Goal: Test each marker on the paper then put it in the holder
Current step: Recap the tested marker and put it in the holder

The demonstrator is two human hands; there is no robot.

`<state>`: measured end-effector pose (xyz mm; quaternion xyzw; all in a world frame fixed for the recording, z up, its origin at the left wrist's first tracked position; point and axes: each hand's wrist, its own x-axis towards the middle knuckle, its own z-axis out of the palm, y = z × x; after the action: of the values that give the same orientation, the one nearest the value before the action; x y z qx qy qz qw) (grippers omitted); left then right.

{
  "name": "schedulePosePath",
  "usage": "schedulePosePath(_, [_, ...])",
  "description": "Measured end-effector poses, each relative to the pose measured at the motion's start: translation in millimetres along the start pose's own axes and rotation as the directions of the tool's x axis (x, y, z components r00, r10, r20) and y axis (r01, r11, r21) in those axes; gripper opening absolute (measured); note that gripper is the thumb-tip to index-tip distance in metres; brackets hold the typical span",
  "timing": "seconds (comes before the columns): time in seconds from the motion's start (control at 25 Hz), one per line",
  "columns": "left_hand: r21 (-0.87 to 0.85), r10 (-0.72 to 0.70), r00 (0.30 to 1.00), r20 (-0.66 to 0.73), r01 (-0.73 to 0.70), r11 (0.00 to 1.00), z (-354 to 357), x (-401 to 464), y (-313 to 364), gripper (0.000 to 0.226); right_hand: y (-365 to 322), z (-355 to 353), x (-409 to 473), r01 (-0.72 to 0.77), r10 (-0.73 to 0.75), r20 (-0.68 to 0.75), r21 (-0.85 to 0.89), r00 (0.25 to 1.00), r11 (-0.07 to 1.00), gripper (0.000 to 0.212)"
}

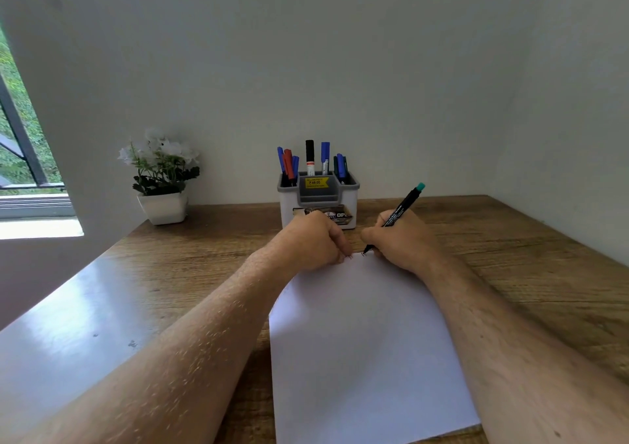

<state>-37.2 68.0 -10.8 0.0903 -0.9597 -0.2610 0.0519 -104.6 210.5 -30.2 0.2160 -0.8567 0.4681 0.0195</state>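
Observation:
A white sheet of paper (367, 341) lies on the wooden desk in front of me. My right hand (401, 239) grips a black marker (401, 205) with a teal end, its tip touching the paper's far edge beside small scribbles. My left hand (313, 239) rests as a closed fist on the paper's far left corner; whether it holds anything is hidden. Just behind both hands stands a white and grey holder (318, 202), with several blue, red and black markers upright in it.
A white pot of white flowers (161, 178) stands at the back left of the desk (531, 266). The wall runs close behind the holder and along the right side. A window opens at far left.

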Motion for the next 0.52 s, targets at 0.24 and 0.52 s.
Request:
schedulePosePath(0.24, [0.002,-0.011,1.000,0.000,0.011,1.000,-0.1,-0.7,0.5,0.016,-1.3,-0.5,-1.2,0.007,-0.007,-0.009,0.004,1.000,1.000,0.022])
schedulePosePath(0.52, [0.014,-0.033,0.999,-0.012,0.033,0.999,-0.7,-3.4,2.3,0.016,3.0,2.8,3.9,-0.029,0.027,-0.078,-0.028,0.997,0.999,0.017])
